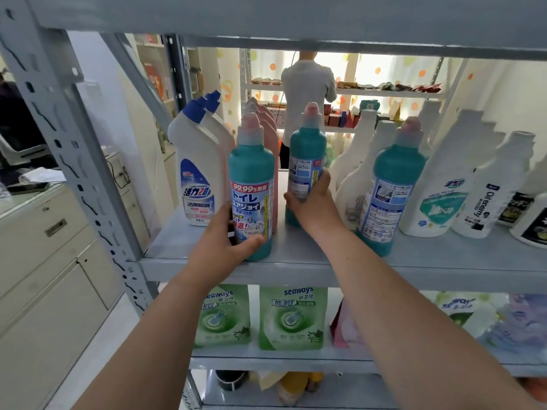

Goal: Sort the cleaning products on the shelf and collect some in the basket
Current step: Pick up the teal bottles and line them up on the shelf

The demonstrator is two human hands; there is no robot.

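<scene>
Left hand: the left hand (225, 232) gripped the nearer teal plastic bottle with a pink cap (251, 173) low on its body, thumb across the front label.
Right hand: the right hand (310, 202) gripped a second teal bottle (307, 149) standing further back, fingers (324, 179) wrapped round its label.
Axis: both bottles were upright on the grey metal shelf (296, 270), with a gap between them.
Nearest spare: a third teal bottle (390, 184) stood untouched just right of the right forearm, nearer to that hand.
Hidden: no basket was in view, and it could not be told whether the held bottles rested on the shelf or were just lifted.
</scene>
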